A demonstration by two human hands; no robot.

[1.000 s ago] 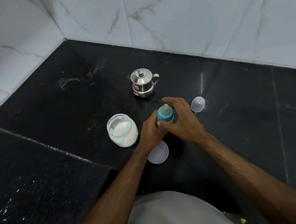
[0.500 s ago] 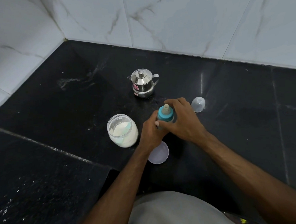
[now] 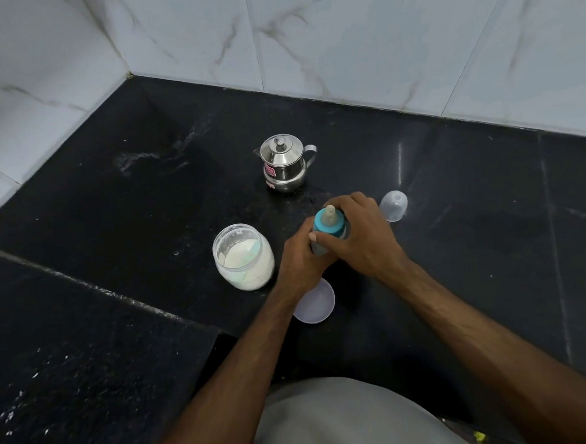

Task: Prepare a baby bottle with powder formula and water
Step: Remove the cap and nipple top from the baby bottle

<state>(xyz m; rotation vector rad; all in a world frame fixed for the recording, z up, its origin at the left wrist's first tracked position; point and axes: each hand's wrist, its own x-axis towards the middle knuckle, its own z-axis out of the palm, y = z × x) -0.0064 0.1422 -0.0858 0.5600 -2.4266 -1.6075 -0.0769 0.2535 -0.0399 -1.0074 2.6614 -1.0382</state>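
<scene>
A baby bottle (image 3: pixel 329 225) with a blue collar and a beige teat stands upright on the black counter (image 3: pixel 148 212). My left hand (image 3: pixel 300 258) wraps its body from the left. My right hand (image 3: pixel 363 238) grips the blue collar from the right and above. Most of the bottle's body is hidden by my hands. To the left stands an open clear jar (image 3: pixel 244 256) holding white powder. The jar's pale round lid (image 3: pixel 314 302) lies flat just below my left wrist.
A small lidded steel kettle (image 3: pixel 285 162) stands behind the bottle. The bottle's clear dome cap (image 3: pixel 393 205) rests on the counter to the right. White marble-tiled walls (image 3: pixel 343 39) close the back and left. A step edge (image 3: pixel 101 289) runs across the counter at left.
My right hand has turned slightly around the blue collar, its fingers shifting over the top. The bottle, my left hand and everything else stay in place.
</scene>
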